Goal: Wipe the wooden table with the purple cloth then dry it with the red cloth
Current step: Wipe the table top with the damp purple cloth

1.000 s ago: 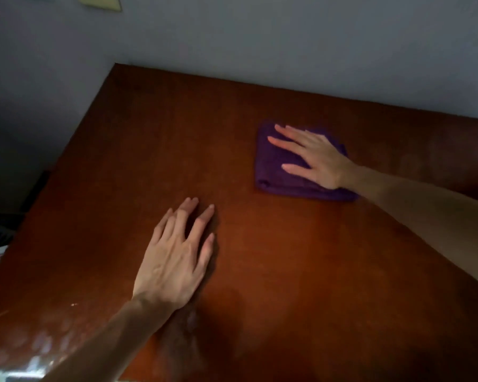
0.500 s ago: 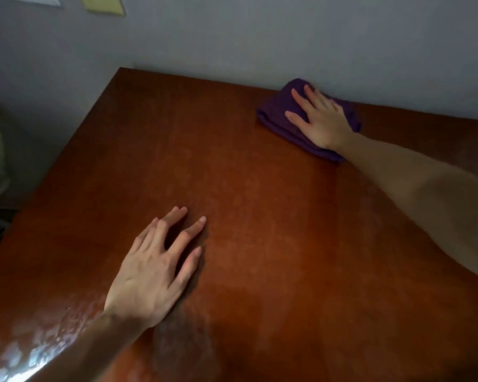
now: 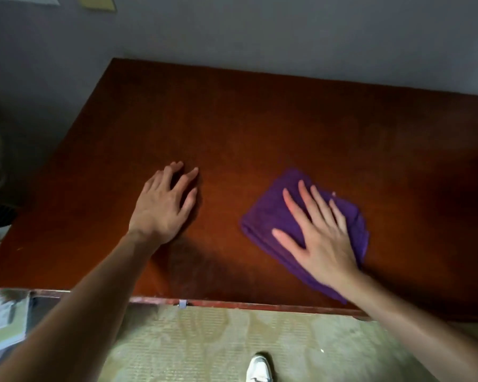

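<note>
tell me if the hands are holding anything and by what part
Nothing is gripped. The right hand lies flat, fingers spread, pressing on top of the folded purple cloth. The left hand rests palm down on the bare wooden table.

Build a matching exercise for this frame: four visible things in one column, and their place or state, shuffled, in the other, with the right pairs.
Things:
1. left hand
2. right hand
3. purple cloth
4. white shoe

Place or state:
A. folded, flat on the wooden table, under a palm
B. on the floor below the table's near edge
C. spread flat on the cloth
D. flat on bare wood, touching no cloth

Pairs: 1-D, 2-C, 3-A, 4-B
</note>
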